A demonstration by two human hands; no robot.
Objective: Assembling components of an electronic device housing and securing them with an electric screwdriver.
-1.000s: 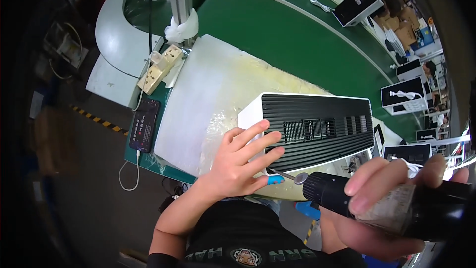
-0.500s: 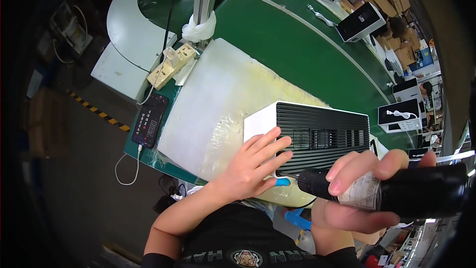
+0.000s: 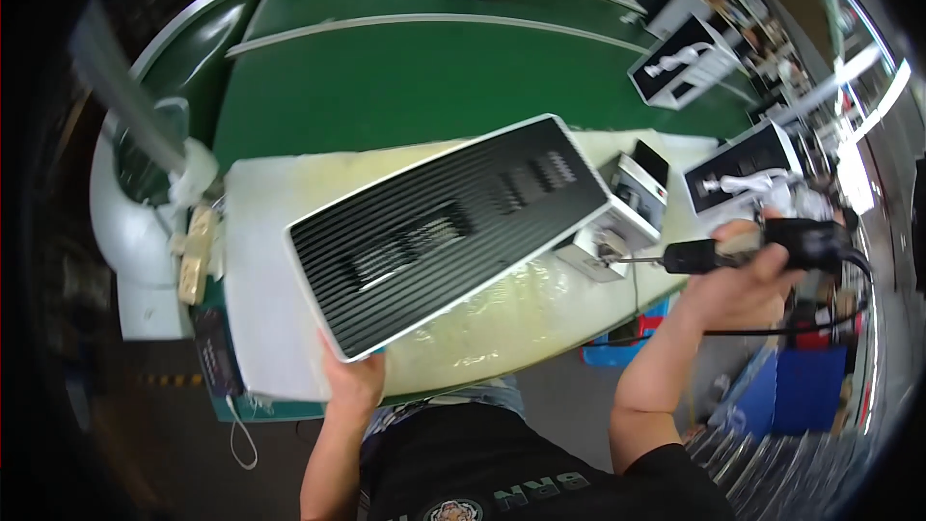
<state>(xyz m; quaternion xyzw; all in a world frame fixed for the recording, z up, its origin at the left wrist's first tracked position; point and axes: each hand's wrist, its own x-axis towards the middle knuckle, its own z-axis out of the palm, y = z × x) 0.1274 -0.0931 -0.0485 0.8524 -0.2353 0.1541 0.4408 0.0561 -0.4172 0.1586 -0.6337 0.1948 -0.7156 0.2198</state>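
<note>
With the left hand [image 3: 352, 381] at the near left corner of the case [image 3: 449, 229], openness untellable, and right fingers curled round the driver [image 3: 690, 258], best keep its tip clear

The green worktable [image 3: 434, 77] has a pale curved housing [image 3: 149, 299] at its left end, with a blurred pale post [image 3: 125, 96] beside it. Dark grey floor [image 3: 270, 444] shows on the worktable's near side, a yellow-and-black stripe [image 3: 174, 380] lying left of its near corner; far to its right, white light strips [image 3: 889, 104] glare.
</note>
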